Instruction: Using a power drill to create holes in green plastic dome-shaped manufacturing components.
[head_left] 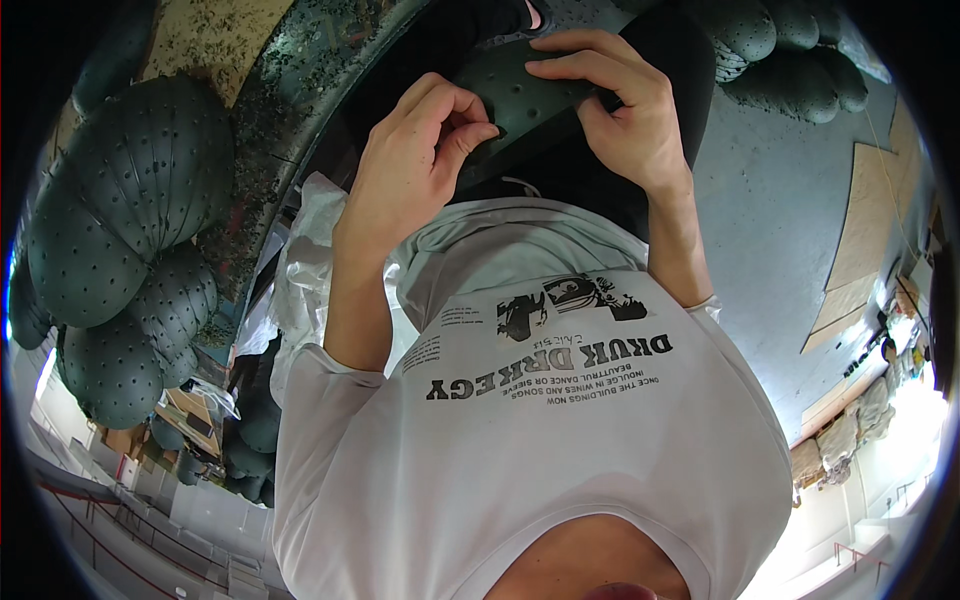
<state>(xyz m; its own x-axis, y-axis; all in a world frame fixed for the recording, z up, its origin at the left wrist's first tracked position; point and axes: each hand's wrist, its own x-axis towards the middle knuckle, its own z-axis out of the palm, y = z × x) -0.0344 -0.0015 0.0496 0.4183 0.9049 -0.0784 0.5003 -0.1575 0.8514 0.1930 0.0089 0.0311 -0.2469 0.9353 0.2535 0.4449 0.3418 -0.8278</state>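
Your two bare hands meet at the top centre of the frame, over a dark green dimpled shell, a curved piece held above your dark-trousered lap. Your right hand grasps the shell, fingers stretched over its upper right side, thumb tucked in at the near edge. Your left hand bends into a pinch at its left end; the fingertips partly mask the contact, so you cannot tell whether they have the rim, a loose scrap or nothing. At the left of the frame are stacks of similar shells, near a worktable littered with dark crumbs; more shells lie at the upper right, on a grey floor. A crinkled clear plastic bag is just beside your left forearm. The likely risks: a hard tug from the left could twist the shell out of the right hand's light-looking hold, picking at the rim might tear it, and a slip could bruise a fingertip.
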